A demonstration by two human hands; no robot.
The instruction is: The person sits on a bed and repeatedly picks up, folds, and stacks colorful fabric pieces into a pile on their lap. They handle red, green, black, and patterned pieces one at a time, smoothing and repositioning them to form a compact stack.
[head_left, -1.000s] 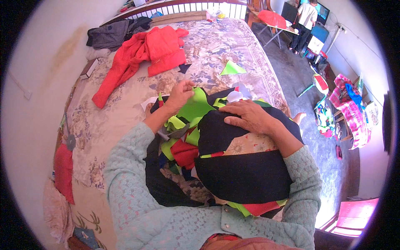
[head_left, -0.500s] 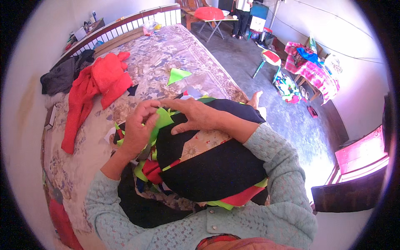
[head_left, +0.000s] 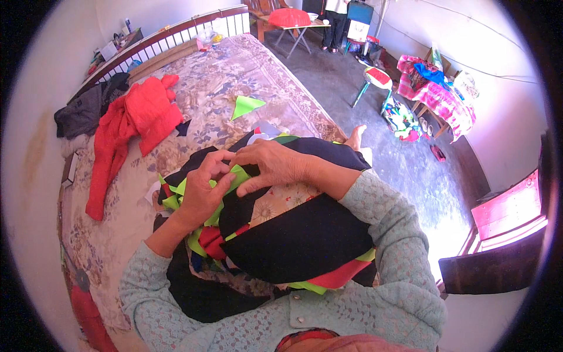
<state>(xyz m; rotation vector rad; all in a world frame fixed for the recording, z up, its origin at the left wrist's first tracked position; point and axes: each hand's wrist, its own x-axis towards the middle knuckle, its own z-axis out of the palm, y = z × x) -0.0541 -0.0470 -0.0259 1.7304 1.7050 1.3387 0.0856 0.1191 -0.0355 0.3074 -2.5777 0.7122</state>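
A patchwork point(head_left: 299, 246) of black, floral, red and lime-green fabric lies bunched over my lap. At its far left part, my left hand point(head_left: 202, 188) pinches a lime-green piece of fabric point(head_left: 238, 176) between thumb and fingers. My right hand point(head_left: 272, 167) grips the same piece from the other side, its fingertips meeting those of the left. Whatever else may be between the fingertips is hidden. Below the left hand, red and green scraps point(head_left: 212, 242) hang in loose folds.
On the flowered bedspread point(head_left: 217, 76) lie a lime-green triangle point(head_left: 246, 106), a red jacket point(head_left: 132, 120) and dark clothes point(head_left: 88, 111). Beyond the bed are a folding table point(head_left: 296, 26), a stool point(head_left: 377, 79), and a person point(head_left: 335, 26) standing. A pink checked cloth point(head_left: 437, 100) covers furniture at right.
Both hands stay together at the lime-green piece, which is now folded smaller between them. The fingers have shifted slightly, and the whole view has moved a little.
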